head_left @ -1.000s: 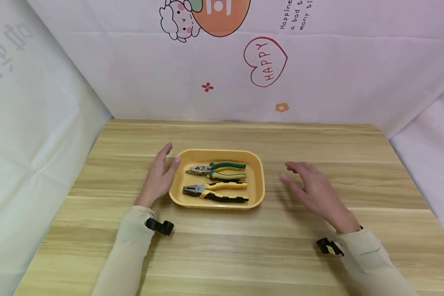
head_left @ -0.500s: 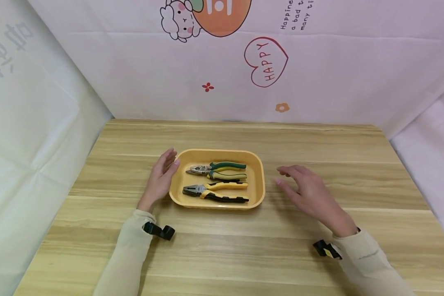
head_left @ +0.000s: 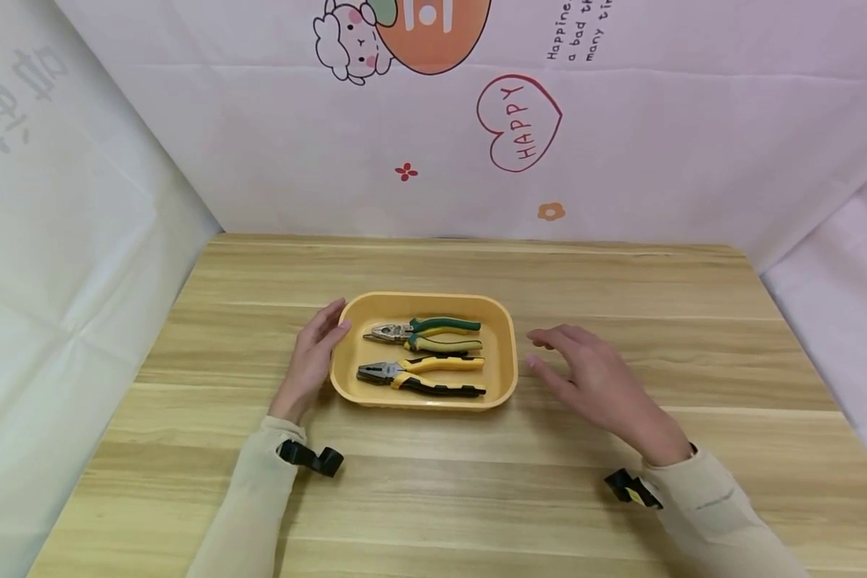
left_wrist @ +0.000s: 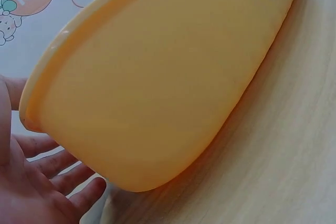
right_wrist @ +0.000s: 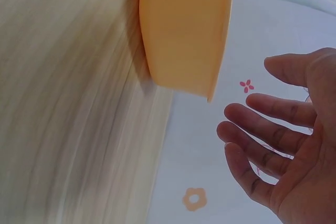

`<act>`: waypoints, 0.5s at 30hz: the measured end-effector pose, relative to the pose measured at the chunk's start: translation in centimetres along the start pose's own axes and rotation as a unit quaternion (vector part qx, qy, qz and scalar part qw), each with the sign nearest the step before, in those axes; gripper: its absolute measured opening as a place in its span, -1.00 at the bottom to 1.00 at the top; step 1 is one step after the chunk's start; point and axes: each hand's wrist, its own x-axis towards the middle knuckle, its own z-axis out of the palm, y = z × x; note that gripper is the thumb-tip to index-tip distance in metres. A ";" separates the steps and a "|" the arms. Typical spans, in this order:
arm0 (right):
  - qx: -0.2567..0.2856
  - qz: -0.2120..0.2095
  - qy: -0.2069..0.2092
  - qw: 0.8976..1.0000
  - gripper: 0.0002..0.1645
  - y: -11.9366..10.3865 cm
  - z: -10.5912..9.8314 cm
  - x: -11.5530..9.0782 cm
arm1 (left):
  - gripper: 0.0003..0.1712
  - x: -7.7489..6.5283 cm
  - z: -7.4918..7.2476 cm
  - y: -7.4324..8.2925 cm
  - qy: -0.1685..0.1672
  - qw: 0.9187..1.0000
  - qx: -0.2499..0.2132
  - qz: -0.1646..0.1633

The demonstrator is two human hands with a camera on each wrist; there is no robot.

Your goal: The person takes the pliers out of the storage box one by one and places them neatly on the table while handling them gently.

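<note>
A yellow plastic tray (head_left: 424, 401) sits on the wooden table with two pairs of pliers inside. The upper pliers (head_left: 433, 324) have green and yellow-green handles; the lower pliers (head_left: 441, 363) have yellow and black ones. Both point their metal heads left. My left hand (head_left: 309, 361) is at the tray's left end, thumb right at the rim and the other fingers spread along the outer wall. In the left wrist view those fingers (left_wrist: 63, 171) look nearly straight. To the right of the tray, my right hand (head_left: 596, 381) is held apart from it, fingers loosely bent, holding nothing.
The wooden table (head_left: 433, 498) reaches forward to a white printed backdrop (head_left: 296, 160). Another white cloth (head_left: 79, 281) hangs along the left side. Black wrist cameras (head_left: 311, 457) stick out inward from both sleeves.
My left hand has closed in on the tray's left end, its thumb coming to the rim. My right hand has moved left toward the tray, which stays in place.
</note>
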 end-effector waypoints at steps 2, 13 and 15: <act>0.000 -0.007 0.000 1.000 -0.58 -0.2 0.0 0.1 | -0.37 0.0 0.1 -0.1 -0.002 1.000 -0.011 -0.003; 0.005 -0.033 -0.011 0.999 -0.57 -1.5 0.1 0.9 | -0.45 -0.1 0.5 -0.6 0.011 0.998 -0.062 -0.015; 0.005 -0.039 -0.013 0.999 -0.57 -1.6 0.2 1.0 | -0.46 0.0 0.5 -0.7 0.013 0.998 -0.063 -0.018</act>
